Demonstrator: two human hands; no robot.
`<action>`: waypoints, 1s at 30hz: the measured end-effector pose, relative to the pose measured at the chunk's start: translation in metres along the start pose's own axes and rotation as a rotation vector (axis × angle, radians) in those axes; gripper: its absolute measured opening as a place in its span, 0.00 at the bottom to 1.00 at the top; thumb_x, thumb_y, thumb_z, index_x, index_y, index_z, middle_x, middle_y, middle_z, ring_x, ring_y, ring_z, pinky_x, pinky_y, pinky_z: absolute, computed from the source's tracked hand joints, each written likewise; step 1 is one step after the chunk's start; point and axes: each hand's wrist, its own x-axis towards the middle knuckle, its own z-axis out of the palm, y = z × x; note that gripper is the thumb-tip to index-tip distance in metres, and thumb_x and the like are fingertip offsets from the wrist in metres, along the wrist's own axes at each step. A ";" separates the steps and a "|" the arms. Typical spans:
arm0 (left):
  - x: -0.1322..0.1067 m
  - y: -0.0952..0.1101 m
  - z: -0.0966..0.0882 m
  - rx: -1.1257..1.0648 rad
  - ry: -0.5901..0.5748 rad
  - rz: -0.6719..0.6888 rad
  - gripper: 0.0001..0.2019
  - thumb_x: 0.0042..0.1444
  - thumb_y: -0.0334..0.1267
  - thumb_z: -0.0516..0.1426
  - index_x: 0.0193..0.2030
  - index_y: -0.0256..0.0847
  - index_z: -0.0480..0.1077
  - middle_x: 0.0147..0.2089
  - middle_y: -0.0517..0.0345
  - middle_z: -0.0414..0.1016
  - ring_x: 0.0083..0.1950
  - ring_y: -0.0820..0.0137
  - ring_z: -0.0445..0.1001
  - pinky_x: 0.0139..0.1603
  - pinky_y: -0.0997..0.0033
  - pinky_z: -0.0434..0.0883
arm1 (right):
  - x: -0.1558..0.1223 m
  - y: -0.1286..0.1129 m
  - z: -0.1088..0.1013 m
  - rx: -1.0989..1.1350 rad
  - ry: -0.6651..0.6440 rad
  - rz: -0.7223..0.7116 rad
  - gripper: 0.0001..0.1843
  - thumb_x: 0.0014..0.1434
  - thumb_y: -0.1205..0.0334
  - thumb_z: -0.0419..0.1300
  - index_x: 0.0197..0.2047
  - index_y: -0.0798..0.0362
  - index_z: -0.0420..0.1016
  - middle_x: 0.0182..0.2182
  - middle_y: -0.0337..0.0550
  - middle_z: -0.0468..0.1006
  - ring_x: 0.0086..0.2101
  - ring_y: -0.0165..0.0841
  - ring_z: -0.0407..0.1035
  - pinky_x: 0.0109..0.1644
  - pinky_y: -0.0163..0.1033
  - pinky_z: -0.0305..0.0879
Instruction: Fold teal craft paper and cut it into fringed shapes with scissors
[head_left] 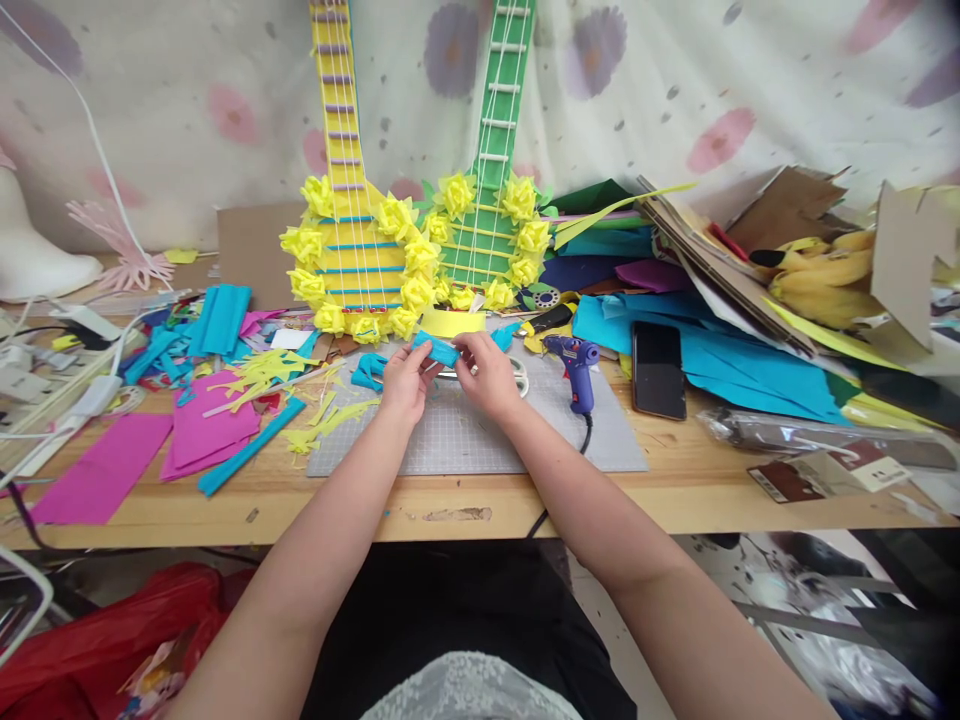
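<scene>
The fingers of the left hand (407, 380) and right hand (487, 370) cover both ends of the blue paper piece (436, 349), and the hands hide much of the scissors (523, 377). The far edge cuts off the necks of the yellow guitar (341, 120) and green guitar (501, 110); the left edge crops the white form (34, 245). Cardboard (900, 270) partly hides the yellow plush (829, 285) at right. Print on the small box (825, 475) is too small to read. The red bag (97, 640) at near left runs out of view.
</scene>
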 end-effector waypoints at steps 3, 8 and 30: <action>0.004 0.000 -0.004 0.037 0.020 0.067 0.13 0.40 0.35 0.66 0.29 0.39 0.66 0.26 0.64 0.72 0.28 0.77 0.71 0.38 0.73 0.70 | 0.002 0.002 -0.001 0.439 -0.007 0.215 0.14 0.54 0.61 0.55 0.45 0.49 0.65 0.39 0.42 0.74 0.33 0.30 0.69 0.37 0.38 0.69; 0.002 -0.001 -0.002 0.131 0.015 0.142 0.16 0.36 0.38 0.68 0.30 0.39 0.67 0.27 0.64 0.72 0.28 0.75 0.72 0.36 0.71 0.71 | 0.007 0.003 0.002 0.758 -0.099 0.408 0.18 0.48 0.47 0.64 0.34 0.51 0.68 0.28 0.36 0.73 0.27 0.28 0.68 0.32 0.36 0.69; -0.001 -0.010 0.000 0.200 -0.028 0.090 0.16 0.33 0.40 0.70 0.28 0.37 0.71 0.29 0.59 0.76 0.29 0.74 0.73 0.32 0.73 0.72 | 0.007 0.006 0.020 0.806 0.059 0.551 0.25 0.34 0.44 0.69 0.28 0.51 0.65 0.22 0.32 0.72 0.25 0.27 0.67 0.30 0.35 0.67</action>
